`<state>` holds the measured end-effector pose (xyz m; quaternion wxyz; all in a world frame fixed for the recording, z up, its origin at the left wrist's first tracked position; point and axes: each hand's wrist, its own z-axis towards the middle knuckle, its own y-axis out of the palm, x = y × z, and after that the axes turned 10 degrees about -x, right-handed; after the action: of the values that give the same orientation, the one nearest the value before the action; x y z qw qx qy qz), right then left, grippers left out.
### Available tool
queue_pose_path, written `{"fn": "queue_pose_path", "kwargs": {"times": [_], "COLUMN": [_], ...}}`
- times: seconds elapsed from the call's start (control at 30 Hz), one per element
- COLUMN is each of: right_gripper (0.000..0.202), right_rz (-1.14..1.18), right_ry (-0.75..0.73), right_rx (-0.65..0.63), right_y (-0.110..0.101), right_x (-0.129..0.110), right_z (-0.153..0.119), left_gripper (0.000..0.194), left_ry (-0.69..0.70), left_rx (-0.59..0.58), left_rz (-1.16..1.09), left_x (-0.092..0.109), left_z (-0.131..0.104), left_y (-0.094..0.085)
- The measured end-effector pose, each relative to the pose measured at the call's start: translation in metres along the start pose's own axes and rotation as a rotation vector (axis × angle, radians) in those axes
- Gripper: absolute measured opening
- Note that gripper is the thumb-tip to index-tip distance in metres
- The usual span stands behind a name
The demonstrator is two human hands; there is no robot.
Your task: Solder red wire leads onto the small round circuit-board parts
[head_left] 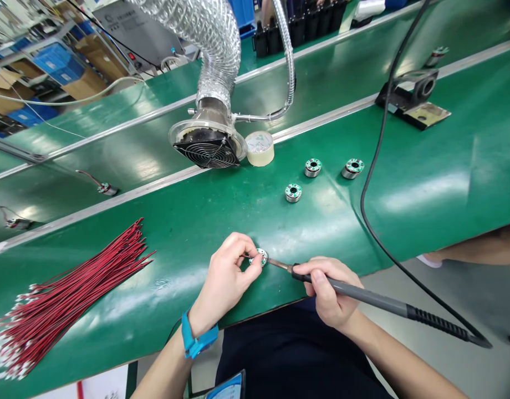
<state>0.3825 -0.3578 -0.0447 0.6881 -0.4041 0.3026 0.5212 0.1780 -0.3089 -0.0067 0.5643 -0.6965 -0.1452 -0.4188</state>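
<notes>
Green-topped workbench (188,221), grey floor (408,310), and behind, a rack (42,41) of what look like blue bins (57,58).

- Silver flex duct (219,50), ending in a round hood with a black fan grille (207,152), over the bench's metal rail (317,123).
- Gooseneck metal arm (289,72) attached beside the hood.
- Tape roll (260,149) lying flat, just beside the grille.
- Black bracket (419,91) at far right, on the rail side.
- Row of black holders (296,34) at the back.
- Grey cabinet (132,36), red switch (131,56) on it.
- Blue bins (57,60) and cardboard boxes (86,86), back left.
- Another person's arm (483,245), right edge.
</notes>
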Motion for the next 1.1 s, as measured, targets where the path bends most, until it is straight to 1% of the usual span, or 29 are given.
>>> {"fn": "queue_pose_path", "kwargs": {"times": [0.13,0.37,0.5,0.73,0.9,1.0,1.1], "right_gripper": [0.026,0.027,0.027,0.025,0.026,0.028,0.027], "right_rz": [0.011,0.053,0.044,-0.014,-0.050,-0.044,0.021], "right_ry": [0.063,0.097,0.117,0.114,0.074,0.064,0.114], "right_rx": [0.042,0.064,0.049,-0.023,-0.009,-0.018,-0.008], "right_y": [0.000,0.001,0.001,-0.001,-0.001,-0.001,0.000], "right_x": [0.004,0.004,0.003,-0.001,-0.007,-0.004,0.002], "right_z": [-0.005,-0.008,-0.007,0.002,0.009,0.007,-0.002], "left_gripper": [0.014,0.014,0.015,0.017,0.017,0.017,0.017], "left_ry": [-0.002,-0.013,-0.024,-0.034,-0.031,-0.025,-0.028], "left_rx": [-0.003,-0.006,-0.013,0.001,0.009,0.013,0.013], "left_rz": [0.007,0.013,-0.007,-0.026,0.003,0.015,0.023], "left_x": [0.000,0.002,0.003,0.004,0.004,0.004,0.005], "left_z": [0.001,0.001,0.002,0.004,0.005,0.005,0.005], "left_y": [0.000,-0.001,-0.001,-0.001,0.000,0.000,0.000]}}
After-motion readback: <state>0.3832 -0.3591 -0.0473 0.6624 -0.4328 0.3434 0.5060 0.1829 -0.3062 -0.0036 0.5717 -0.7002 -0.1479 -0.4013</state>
